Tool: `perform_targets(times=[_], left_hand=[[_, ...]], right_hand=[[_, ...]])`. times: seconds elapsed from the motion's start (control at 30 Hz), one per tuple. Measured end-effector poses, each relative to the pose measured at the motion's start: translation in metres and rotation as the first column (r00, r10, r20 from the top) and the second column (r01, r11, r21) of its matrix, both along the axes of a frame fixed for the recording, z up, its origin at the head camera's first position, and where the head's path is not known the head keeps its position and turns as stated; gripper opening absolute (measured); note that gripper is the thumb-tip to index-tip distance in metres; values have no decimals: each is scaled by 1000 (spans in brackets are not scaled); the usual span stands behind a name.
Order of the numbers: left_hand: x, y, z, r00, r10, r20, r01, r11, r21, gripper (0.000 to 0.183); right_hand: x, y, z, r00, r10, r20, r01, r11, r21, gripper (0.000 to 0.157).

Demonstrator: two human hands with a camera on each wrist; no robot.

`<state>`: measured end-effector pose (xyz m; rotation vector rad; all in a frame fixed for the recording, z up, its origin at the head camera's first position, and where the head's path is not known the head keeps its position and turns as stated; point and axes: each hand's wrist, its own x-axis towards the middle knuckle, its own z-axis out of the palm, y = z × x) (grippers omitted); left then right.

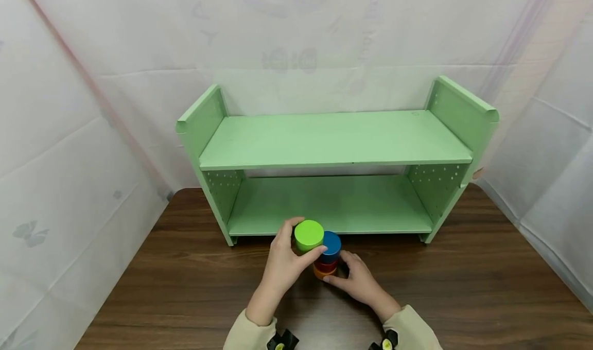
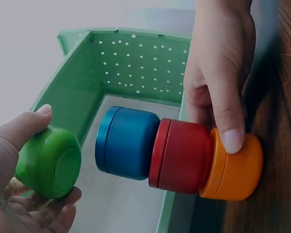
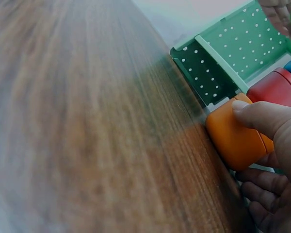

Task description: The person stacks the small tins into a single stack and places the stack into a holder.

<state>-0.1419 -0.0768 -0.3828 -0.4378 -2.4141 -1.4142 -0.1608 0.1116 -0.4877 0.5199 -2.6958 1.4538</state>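
My left hand (image 1: pixel 287 260) grips a small round green canister (image 1: pixel 309 235), thumb on one side and fingers on the other. In the left wrist view the green canister (image 2: pixel 51 162) is apart from a stack of three similar lidded canisters. That stack stands on the table with the orange canister (image 2: pixel 238 167) at the bottom, the red canister (image 2: pixel 182 155) in the middle and the blue canister (image 2: pixel 128 143) on top. My right hand (image 1: pixel 359 280) holds the orange canister between thumb and fingers, as the right wrist view shows its thumb (image 3: pixel 262 116) pressed on that canister's side.
A light green two-tier shelf (image 1: pixel 333 139) stands behind the stack, with perforated side panels. Dark wooden table (image 1: pixel 185 288) surface spreads to both sides. Pale printed cloth (image 1: pixel 139 46) hangs behind and at the sides.
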Motion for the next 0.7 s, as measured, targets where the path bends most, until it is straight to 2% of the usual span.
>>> perform_targets(times=[0.27,0.7], left_hand=[[-3,10,-5,1000,-24,-8,24,1000,-13,62],[-6,21,-12,999,-46,12,46,999,-10,64]], right_hand=[[-1,2,-1,999,34,13,-33,999,-20,59],[-1,2,-1,999,12,-29,-12,1000,12,57]])
